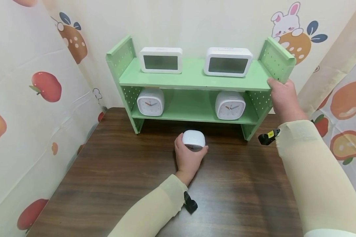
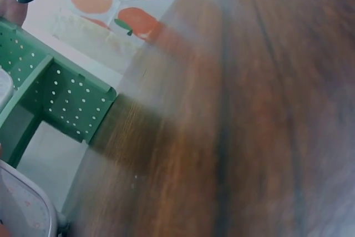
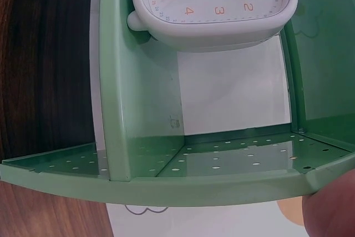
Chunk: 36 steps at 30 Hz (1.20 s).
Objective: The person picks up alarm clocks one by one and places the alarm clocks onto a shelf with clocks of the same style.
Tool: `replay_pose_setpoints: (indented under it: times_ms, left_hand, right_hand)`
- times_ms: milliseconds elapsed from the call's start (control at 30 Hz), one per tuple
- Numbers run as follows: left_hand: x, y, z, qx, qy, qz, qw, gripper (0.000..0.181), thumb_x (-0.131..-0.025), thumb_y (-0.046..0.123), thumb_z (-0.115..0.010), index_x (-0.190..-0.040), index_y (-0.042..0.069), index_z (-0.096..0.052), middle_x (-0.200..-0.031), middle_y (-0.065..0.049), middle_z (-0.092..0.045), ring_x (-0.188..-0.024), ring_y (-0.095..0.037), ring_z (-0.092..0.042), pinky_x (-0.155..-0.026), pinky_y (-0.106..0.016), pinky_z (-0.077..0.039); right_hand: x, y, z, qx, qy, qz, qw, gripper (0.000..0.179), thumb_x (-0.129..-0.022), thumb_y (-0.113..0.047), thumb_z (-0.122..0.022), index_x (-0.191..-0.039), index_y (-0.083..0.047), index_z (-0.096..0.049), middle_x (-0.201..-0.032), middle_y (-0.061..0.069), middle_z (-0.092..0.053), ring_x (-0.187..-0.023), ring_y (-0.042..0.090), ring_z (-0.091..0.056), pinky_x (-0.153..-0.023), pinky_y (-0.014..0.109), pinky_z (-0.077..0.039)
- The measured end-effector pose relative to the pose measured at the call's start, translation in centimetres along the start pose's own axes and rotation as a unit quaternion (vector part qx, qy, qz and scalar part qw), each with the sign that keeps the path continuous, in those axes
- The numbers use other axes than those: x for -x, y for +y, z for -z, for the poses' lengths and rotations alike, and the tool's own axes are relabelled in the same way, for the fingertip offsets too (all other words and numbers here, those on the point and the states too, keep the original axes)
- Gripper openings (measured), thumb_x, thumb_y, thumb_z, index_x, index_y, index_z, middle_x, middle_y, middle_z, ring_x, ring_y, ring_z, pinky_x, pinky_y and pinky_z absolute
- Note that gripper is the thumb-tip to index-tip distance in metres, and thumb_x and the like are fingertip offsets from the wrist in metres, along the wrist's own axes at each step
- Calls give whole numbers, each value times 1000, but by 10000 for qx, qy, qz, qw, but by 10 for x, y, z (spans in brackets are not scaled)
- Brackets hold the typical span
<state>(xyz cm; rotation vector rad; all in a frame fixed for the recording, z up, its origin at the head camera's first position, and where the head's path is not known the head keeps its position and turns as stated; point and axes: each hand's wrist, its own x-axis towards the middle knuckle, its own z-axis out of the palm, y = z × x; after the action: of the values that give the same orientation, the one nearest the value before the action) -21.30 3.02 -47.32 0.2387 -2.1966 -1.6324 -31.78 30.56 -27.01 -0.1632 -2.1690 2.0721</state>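
My left hand [image 1: 190,161] grips a small white alarm clock [image 1: 193,135] in front of the shelf, fingers on its left side and thumb on its right. In the left wrist view only a corner of that clock [image 2: 25,206] shows. With my right hand [image 1: 286,98] I hold the right side panel of a green two-tier shelf [image 1: 190,82]. A bit of that hand [image 3: 330,209] appears at the lower right of the right wrist view, against the perforated panel.
Two white digital clocks [image 1: 161,60] [image 1: 229,62] stand on the upper tier. On the lower tier are two white analog alarm clocks [image 1: 150,102] [image 1: 230,106], left and right. The shelf stands on a dark wooden table [image 1: 121,184], with fruit-printed curtains [image 1: 86,75] behind and beside it.
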Motion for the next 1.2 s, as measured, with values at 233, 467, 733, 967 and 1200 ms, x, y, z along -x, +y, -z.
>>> replay_pose_setpoints:
  times_ms: [233,467,733,967,1200]
  left_hand:
    - [-5,-2,2,117,140,-101,9998,102,-69,33,-97,-148,6,-38,-143,-11,-44,-128,-29,-49,-106,-49,-44]
    - [-10,3,8,169,252,-271,9992,103,-69,33,-96,-149,5,-37,-145,-11,-44,-128,-29,-49,-105,-49,-44]
    - [-15,22,17,296,262,-598,9974,100,-70,33,-95,-148,11,-37,-143,-7,-44,-126,-24,-49,-104,-46,-45]
    - [-26,49,30,549,298,-897,9940,97,-72,33,-94,-148,13,-37,-144,-2,-44,-126,-18,-47,-103,-44,-45]
    - [-41,76,38,845,230,-784,9931,100,-74,32,-93,-151,11,-33,-146,-4,-41,-127,-20,-46,-99,-45,-47]
  right_hand:
    - [0,0,0,48,29,-4,10000,54,-109,-36,-50,-160,-24,-37,-161,1,-40,-144,15,-39,-124,39,-19]
    - [-1,-1,-1,-108,73,-44,9999,56,-108,-35,-51,-160,-21,-36,-160,2,-41,-143,15,-41,-124,36,-21]
    - [-2,0,-1,-183,38,-26,9998,55,-108,-34,-51,-159,-20,-37,-159,3,-42,-142,16,-42,-123,36,-23]
    - [-1,-2,0,-109,35,-62,9999,56,-108,-36,-51,-160,-21,-36,-157,1,-43,-142,16,-42,-123,37,-23]
    - [-1,-2,0,-103,-1,-116,9999,56,-109,-36,-50,-160,-21,-34,-159,1,-42,-143,17,-40,-124,38,-22]
